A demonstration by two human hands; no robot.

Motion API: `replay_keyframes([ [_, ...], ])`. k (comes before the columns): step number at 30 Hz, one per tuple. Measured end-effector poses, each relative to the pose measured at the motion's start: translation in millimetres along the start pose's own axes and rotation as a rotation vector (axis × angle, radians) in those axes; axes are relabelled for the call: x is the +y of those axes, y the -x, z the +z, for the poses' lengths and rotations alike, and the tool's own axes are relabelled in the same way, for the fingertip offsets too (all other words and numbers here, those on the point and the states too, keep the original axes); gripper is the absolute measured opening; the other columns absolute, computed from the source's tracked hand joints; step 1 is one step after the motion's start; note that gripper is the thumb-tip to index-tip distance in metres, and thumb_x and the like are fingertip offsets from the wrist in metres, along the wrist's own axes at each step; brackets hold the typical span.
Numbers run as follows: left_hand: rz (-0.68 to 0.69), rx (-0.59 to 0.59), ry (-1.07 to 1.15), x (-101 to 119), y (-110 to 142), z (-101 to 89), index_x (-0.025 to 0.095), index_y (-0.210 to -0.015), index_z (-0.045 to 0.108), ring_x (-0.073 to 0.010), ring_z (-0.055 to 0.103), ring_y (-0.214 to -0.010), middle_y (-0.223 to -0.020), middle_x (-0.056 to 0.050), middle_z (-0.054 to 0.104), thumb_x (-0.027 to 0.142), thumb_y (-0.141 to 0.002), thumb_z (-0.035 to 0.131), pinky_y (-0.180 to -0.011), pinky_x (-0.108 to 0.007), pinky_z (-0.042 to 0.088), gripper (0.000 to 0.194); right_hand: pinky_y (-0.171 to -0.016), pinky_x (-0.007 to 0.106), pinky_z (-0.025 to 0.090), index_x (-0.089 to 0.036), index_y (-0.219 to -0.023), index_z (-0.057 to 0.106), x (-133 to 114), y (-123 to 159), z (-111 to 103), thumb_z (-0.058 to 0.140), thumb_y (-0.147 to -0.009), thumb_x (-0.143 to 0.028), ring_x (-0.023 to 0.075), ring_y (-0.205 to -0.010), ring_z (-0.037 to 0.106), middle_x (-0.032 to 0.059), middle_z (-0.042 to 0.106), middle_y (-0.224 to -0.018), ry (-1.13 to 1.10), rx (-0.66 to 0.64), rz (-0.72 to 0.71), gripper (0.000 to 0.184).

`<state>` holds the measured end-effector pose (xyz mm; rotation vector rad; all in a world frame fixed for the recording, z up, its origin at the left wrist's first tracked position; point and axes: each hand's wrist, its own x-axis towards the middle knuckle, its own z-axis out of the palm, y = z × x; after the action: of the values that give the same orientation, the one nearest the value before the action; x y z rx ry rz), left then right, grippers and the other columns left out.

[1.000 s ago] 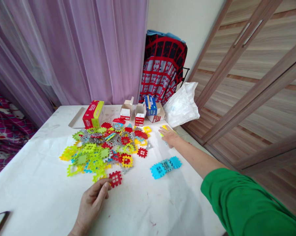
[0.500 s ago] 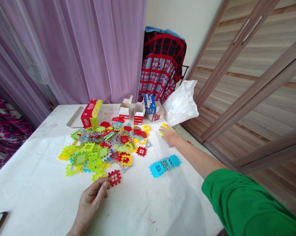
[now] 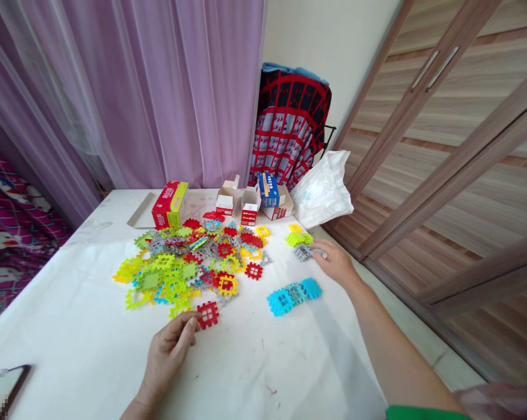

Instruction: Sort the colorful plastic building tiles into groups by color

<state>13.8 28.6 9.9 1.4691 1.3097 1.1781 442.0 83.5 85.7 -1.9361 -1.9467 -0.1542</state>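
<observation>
My left hand [image 3: 172, 349] is closed in a pinch on the edge of a red window-shaped building piece [image 3: 208, 315], close above the front of the heap. Farther right, my right hand [image 3: 337, 263] has its fingers bent down on a grey building piece [image 3: 319, 253]; its thumb is hidden. Beside those fingertips lie grey interlocking pieces [image 3: 302, 252], lime-green pieces [image 3: 299, 238] and a yellow piece [image 3: 295, 228]. Between the hands rests a joined row of blue pieces [image 3: 295, 294]. A mixed heap of toothed plastic pieces [image 3: 175, 274] spreads over the left.
Along the back of the white table [image 3: 245, 361] stand a red-and-yellow box [image 3: 170, 204], small open cartons [image 3: 250, 207], a blue box [image 3: 269, 189] and a white plastic bag [image 3: 324, 189]. A phone-like device [image 3: 7, 388] lies at the left front. Wooden wardrobe doors [image 3: 456, 175] stand to the right.
My right hand has drawn back toward me and rightward, from the yellow and green pieces to the grey ones, uncovering the green pieces. My left hand keeps its pinch on the red piece.
</observation>
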Motion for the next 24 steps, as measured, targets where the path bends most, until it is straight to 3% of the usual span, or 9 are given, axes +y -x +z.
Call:
replay_keyframes([
  [6, 0.029, 0.147, -0.072, -5, 1, 0.4, 0.018, -0.084, 0.069, -0.014, 0.06, -0.051, -0.059, 0.0, 0.064, 0.056, -0.078, 0.057, -0.053, -0.024, 0.051, 0.04, -0.094, 0.042, 0.05, -0.027, -0.092, 0.071, -70, 43, 46, 0.047, -0.086, -0.028, 0.0228, -0.103, 0.065, 0.0051, 0.071, -0.108, -0.351, 0.137, -0.049, 0.025],
  [12, 0.084, 0.238, -0.267, -13, 1, 1.1, 0.02, -0.086, 0.07, -0.0178, 0.067, -0.063, -0.069, -0.003, 0.071, 0.049, -0.082, 0.052, -0.061, -0.027, 0.053, 0.034, -0.093, 0.039, 0.052, -0.025, -0.091, 0.07, -134, 30, 46, 0.047, -0.087, -0.029, 0.0211, -0.098, 0.067, 0.0061, 0.073, -0.101, -0.549, 0.176, -0.188, 0.024],
  [17, 0.227, 0.304, -0.424, -12, -2, 2.0, 0.022, -0.085, 0.07, -0.0204, 0.068, -0.079, -0.082, -0.007, 0.073, 0.037, -0.083, 0.05, -0.076, -0.033, 0.054, 0.025, -0.093, 0.039, 0.051, -0.025, -0.091, 0.071, -151, 3, 26, 0.048, -0.087, -0.032, 0.0218, -0.098, 0.066, 0.0065, 0.073, -0.1, -0.642, 0.226, -0.207, 0.024],
  [24, 0.312, 0.274, -0.532, -18, -3, 3.7, 0.021, -0.088, 0.068, -0.018, 0.067, -0.079, -0.082, -0.005, 0.072, 0.028, -0.087, 0.049, -0.073, -0.03, 0.054, 0.02, -0.086, 0.037, 0.054, -0.023, -0.095, 0.072, -145, -15, 0, 0.053, -0.086, -0.037, 0.0228, -0.09, 0.068, 0.0066, 0.074, -0.097, -0.768, 0.306, -0.168, 0.026],
])
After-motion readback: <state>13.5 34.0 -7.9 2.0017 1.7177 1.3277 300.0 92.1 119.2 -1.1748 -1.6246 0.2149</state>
